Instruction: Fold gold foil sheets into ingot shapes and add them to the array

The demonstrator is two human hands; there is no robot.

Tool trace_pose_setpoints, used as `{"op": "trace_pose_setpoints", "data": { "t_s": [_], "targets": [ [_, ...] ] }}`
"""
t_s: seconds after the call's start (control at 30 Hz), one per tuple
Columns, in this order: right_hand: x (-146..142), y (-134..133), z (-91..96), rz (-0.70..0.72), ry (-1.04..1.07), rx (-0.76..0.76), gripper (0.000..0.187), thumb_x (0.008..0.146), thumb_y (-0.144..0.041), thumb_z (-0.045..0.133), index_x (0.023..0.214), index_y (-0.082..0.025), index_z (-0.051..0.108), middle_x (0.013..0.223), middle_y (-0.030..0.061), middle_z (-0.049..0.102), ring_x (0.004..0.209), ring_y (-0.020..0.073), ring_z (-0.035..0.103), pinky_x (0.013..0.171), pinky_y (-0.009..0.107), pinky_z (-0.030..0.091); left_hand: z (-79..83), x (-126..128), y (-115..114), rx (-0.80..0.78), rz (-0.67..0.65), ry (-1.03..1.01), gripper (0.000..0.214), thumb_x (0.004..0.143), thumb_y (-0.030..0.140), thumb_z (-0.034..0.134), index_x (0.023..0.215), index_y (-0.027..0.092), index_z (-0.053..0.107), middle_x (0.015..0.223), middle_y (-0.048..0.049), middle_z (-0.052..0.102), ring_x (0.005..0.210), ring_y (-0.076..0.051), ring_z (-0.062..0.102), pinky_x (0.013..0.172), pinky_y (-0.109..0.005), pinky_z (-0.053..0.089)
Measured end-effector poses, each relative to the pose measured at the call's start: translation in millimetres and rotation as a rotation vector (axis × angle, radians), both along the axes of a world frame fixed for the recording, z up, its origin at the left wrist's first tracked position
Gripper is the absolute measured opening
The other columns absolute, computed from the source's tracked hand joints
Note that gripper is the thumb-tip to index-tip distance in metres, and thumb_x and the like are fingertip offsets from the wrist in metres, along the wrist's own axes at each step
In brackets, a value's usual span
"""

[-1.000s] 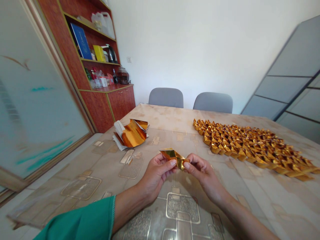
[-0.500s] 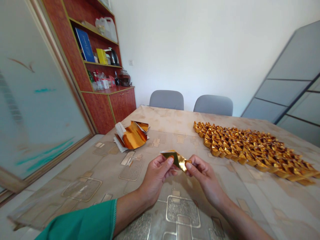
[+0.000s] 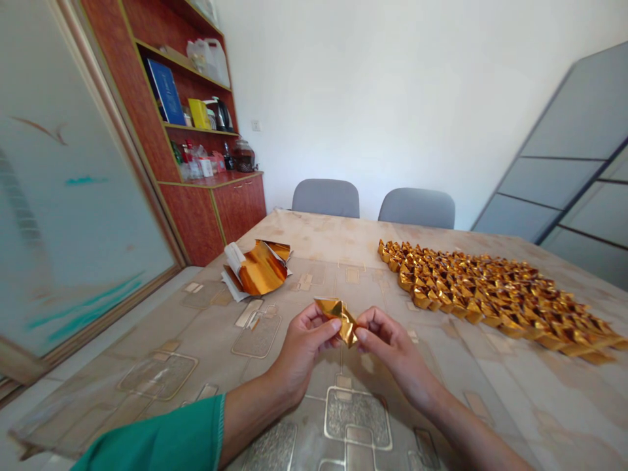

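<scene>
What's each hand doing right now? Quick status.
Left hand: closed, pinching the gold foil piece at its left side.
Right hand: closed, fingers at the same piece's right end.

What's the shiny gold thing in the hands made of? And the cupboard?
Folded gold piece: probably foil or foil paper, mirror-shiny; it has crisp creases and bright glints. Cupboard: maybe wood or wood-look board, reddish-brown, with streaky grain.

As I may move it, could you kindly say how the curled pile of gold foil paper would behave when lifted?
The pile of gold foil paper seems floppy, being curled; probably light, given its thin edges; and might slide apart, being unevenly stacked.
</scene>
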State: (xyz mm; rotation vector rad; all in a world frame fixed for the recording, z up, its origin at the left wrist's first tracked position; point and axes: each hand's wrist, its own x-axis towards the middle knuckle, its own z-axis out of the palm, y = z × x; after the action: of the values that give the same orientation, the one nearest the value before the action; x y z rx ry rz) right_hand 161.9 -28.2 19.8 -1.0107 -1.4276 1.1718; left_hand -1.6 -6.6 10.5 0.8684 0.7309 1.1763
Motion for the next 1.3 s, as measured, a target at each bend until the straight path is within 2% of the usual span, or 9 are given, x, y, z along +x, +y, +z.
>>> {"op": "trace_pose_setpoints", "data": {
  "t_s": [0.2, 0.37, 0.53, 0.6, 0.77, 0.93, 1.03, 1.2, 1.3],
  "targets": [
    [2, 3, -3.4, -0.036, -0.014, 0.041, 0.035, 0.081, -0.052, 0.068, 0.072, -0.021, 0.056, 0.066, -0.0018, 0.051, 0.062, 0.0148, 0.045, 0.058, 0.027, 0.038, -1.1, 1, 1, 0.011, 0.008, 0.027, 0.031, 0.070, 0.025, 0.081, 0.092, 0.017, 0.061, 0.078, -0.0001, 0.068, 0.065, -0.010, 0.059, 0.057, -0.019, 0.044],
    [4, 4, -4.0, -0.077, 0.003, 0.011, 0.033, 0.082, -0.050, 0.068, 0.071, -0.021, 0.057, 0.065, -0.0018, 0.052, 0.062, 0.0145, 0.047, 0.059, 0.027, 0.039, -1.9, 2, 4, 0.142, 0.086, 0.081, 0.028, 0.073, 0.025, 0.078, 0.077, 0.019, 0.051, 0.068, 0.0038, 0.063, 0.060, -0.011, 0.059, 0.056, -0.020, 0.046],
    [4, 5, -3.5, -0.107, 0.025, -0.053, 0.031, 0.078, -0.051, 0.070, 0.073, -0.023, 0.058, 0.064, -0.0016, 0.055, 0.058, 0.0147, 0.049, 0.057, 0.027, 0.040, -2.2, 0, 5, 0.328, 0.068, 0.267, 0.006, 0.081, 0.023, 0.067, 0.085, 0.018, 0.066, 0.081, -0.0015, 0.067, 0.069, -0.015, 0.062, 0.063, -0.025, 0.051],
    [4, 5, -3.1, -0.114, 0.031, -0.075, 0.029, 0.077, -0.050, 0.071, 0.073, -0.024, 0.057, 0.064, -0.0016, 0.055, 0.058, 0.0150, 0.049, 0.057, 0.027, 0.041, -2.4, -2, 5, 0.447, 0.070, 0.399, 0.009, 0.084, 0.019, 0.063, 0.089, 0.019, 0.070, 0.088, -0.0039, 0.068, 0.079, -0.017, 0.063, 0.070, -0.027, 0.051],
    [2, 4, -2.1, -0.114, 0.088, -0.145, 0.026, 0.075, -0.045, 0.073, 0.073, -0.023, 0.057, 0.066, -0.0021, 0.055, 0.059, 0.0144, 0.050, 0.059, 0.027, 0.042, -4.2, -5, 7, 0.791, 0.249, 0.660, 0.024, 0.075, 0.006, 0.068, 0.090, 0.023, 0.074, 0.093, -0.0031, 0.059, 0.089, -0.018, 0.058, 0.075, -0.028, 0.047],
    [2, 2, -0.9, -0.063, 0.122, -0.149, 0.030, 0.075, -0.049, 0.074, 0.074, -0.023, 0.058, 0.066, -0.0016, 0.056, 0.060, 0.0144, 0.051, 0.061, 0.028, 0.042, -1.3, -8, 7, 0.953, 0.411, 0.777, 0.018, 0.076, 0.012, 0.071, 0.086, 0.025, 0.077, 0.085, -0.0019, 0.051, 0.083, -0.017, 0.052, 0.072, -0.028, 0.043],
    [7, 3, 0.0, -0.046, 0.100, -0.066, 0.033, 0.085, -0.055, 0.062, 0.076, -0.024, 0.061, 0.068, 0.0004, 0.058, 0.063, 0.0164, 0.052, 0.062, 0.029, 0.043, 2.9, -9, 9, 0.843, 0.393, 0.686, 0.009, 0.077, 0.014, 0.069, 0.077, 0.021, 0.075, 0.081, -0.0024, 0.056, 0.079, -0.017, 0.055, 0.071, -0.027, 0.043],
    [16, 9, -2.0, -0.188, 0.023, 0.027, 0.026, 0.085, -0.053, 0.064, 0.086, -0.027, 0.064, 0.083, 0.0023, 0.063, 0.073, 0.0189, 0.056, 0.069, 0.032, 0.046, 1.8, -5, 15, 0.195, 0.199, 0.294, 0.015, 0.072, 0.028, 0.075, 0.071, 0.016, 0.066, 0.066, 0.0002, 0.062, 0.063, -0.012, 0.054, 0.063, -0.024, 0.042],
    [11, 9, -4.5, -0.087, 0.023, -0.022, 0.032, 0.082, -0.053, 0.066, 0.098, -0.026, 0.063, 0.092, 0.0052, 0.065, 0.081, 0.0207, 0.058, 0.073, 0.034, 0.048, -1.2, -3, 13, -0.003, 0.094, 0.106, 0.025, 0.067, 0.033, 0.081, 0.075, 0.015, 0.066, 0.066, 0.0012, 0.063, 0.062, -0.010, 0.054, 0.063, -0.022, 0.042]
  ]
}}
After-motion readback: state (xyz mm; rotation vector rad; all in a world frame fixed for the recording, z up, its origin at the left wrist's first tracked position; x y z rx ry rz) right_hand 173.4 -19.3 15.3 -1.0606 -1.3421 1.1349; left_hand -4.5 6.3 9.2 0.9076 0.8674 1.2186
